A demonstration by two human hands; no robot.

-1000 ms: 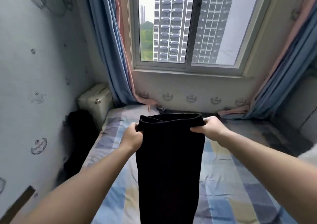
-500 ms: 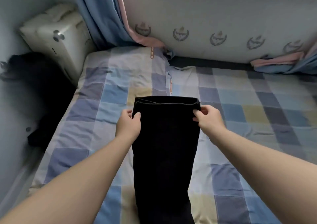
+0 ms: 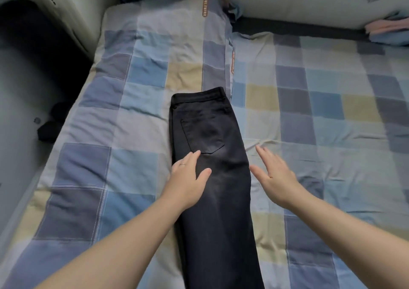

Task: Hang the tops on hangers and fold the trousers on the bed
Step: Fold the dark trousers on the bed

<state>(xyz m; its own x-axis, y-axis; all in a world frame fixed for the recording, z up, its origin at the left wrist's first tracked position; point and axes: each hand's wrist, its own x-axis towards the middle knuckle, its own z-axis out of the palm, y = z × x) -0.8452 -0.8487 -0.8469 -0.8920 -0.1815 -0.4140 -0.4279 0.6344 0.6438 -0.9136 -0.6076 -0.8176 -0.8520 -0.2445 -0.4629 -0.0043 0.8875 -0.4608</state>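
- Both hands are flat, and neither one holds anything.
- Left hand (image 3: 188, 179) rests with straight fingers on the left edge of the trousers (image 3: 219, 202), just under the back pocket. A thin ring (image 3: 182, 164) sits on one finger.
- Right hand (image 3: 275, 175) has its fingers spread, just to the right of the trousers and over the sheet. It is a little blurred, so I cannot tell if it touches the sheet.
- Between the two hands the black trousers lie flat on the bed (image 3: 332, 116), folded along their length, one leg on the other. The pocket side faces up, the waistband is at the far end beyond the fingertips, and the legs run back between the forearms and out of the picture.
- Under the hands the bed has a sheet of blue, grey and yellow squares.
- Left of the left hand and beyond it lies a quilt (image 3: 152, 51) with the same squares. The trousers lie along its right edge.
- Far to the left, beside the bed, there is some dark cloth (image 3: 49, 129).
- Beyond that stands a pale suitcase (image 3: 66, 14).
- Farthest from the hands are a wall (image 3: 276, 3) with printed crests and the end of a blue and pink curtain (image 3: 389, 30).
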